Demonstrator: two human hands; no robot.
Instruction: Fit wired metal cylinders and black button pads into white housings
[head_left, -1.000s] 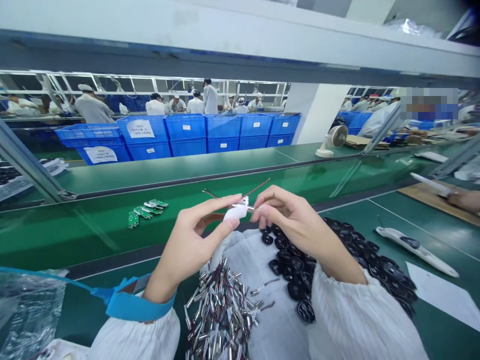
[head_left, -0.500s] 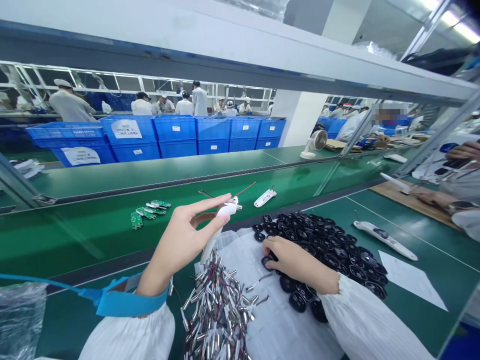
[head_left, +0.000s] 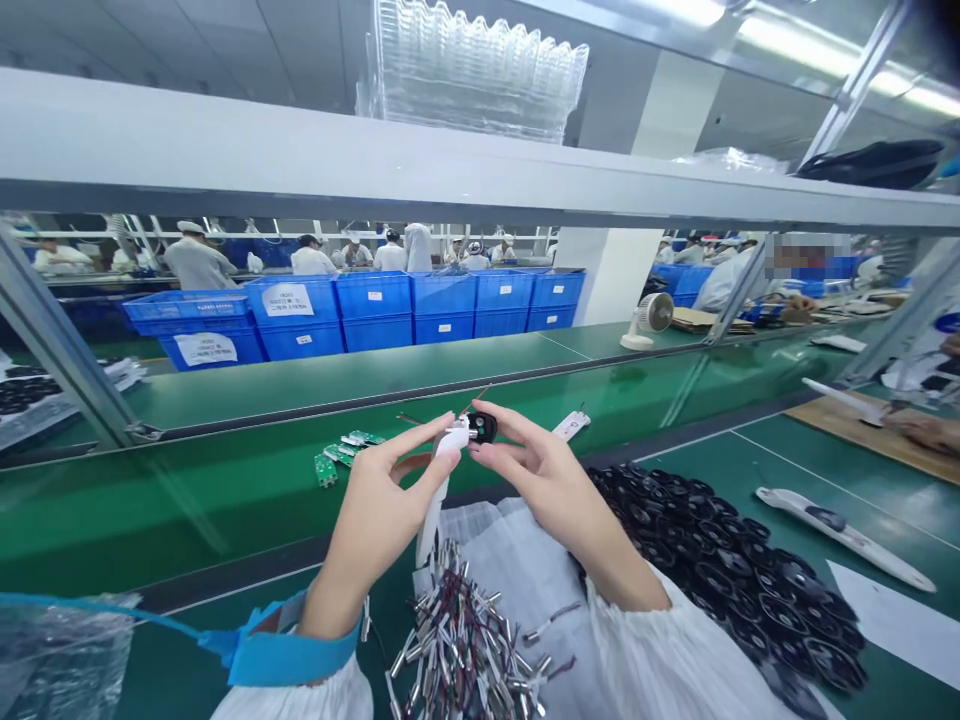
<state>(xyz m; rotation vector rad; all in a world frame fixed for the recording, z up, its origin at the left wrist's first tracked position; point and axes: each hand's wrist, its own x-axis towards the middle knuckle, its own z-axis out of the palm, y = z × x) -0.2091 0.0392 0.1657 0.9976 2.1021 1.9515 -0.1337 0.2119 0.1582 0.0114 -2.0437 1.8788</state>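
1. Left hand (head_left: pixel 375 530): thumb and fingers pinch a white plastic housing (head_left: pixel 452 436) near its upper end.
2. Right hand (head_left: pixel 551 490): fingertips pinch a black round part (head_left: pixel 484 428) touching the housing's upper end.
3. Below the housing: wired metal cylinders (head_left: pixel 465 640) heaped on a white sheet (head_left: pixel 510 550).
4. Left of the housing: green circuit boards (head_left: pixel 337 452) on the table (head_left: pixel 862 470).
5. Right of the housing, lower: a heap of black round parts (head_left: pixel 720 570).

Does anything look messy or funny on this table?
Yes. The wired metal tubes lie in a tangled heap on the white sheet, poking out every which way, with loose red and dark wires mixed in, so they look spilled rather than set out in order.
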